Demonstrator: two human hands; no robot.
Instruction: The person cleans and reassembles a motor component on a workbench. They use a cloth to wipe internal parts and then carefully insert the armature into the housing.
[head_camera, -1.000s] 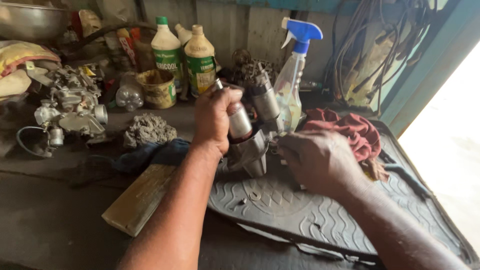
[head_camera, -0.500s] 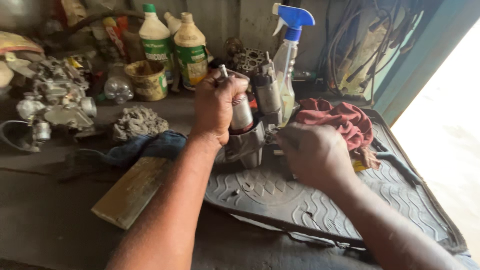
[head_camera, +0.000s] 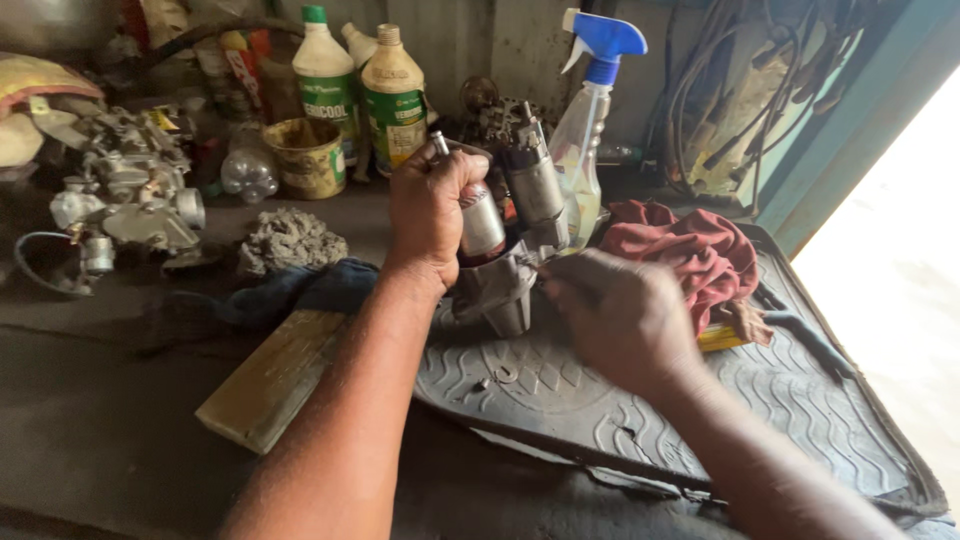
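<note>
Left hand (head_camera: 428, 205): clenched round the upper cylinder of the starter motor (head_camera: 505, 245), so the unit is kept upright and steady.
Right hand (head_camera: 620, 318): fingers pinched at the motor's lower housing; whether a tool is held cannot be told.
Motor: stood on the rubber mat (head_camera: 760, 420), between both hands.
Pose: forearms converged, wrists bent inward.
Around: red rag (head_camera: 700, 255), spray bottle (head_camera: 590, 120), wood block (head_camera: 265, 380).

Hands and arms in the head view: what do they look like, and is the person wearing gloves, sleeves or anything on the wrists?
Both hands are bare: no gloves on the left hand or the right hand. Both forearms are uncovered as far as the picture shows, with no sleeve edge in view. No watch, bracelet or ring is visible. The fingers are partly hidden from this angle.
</note>
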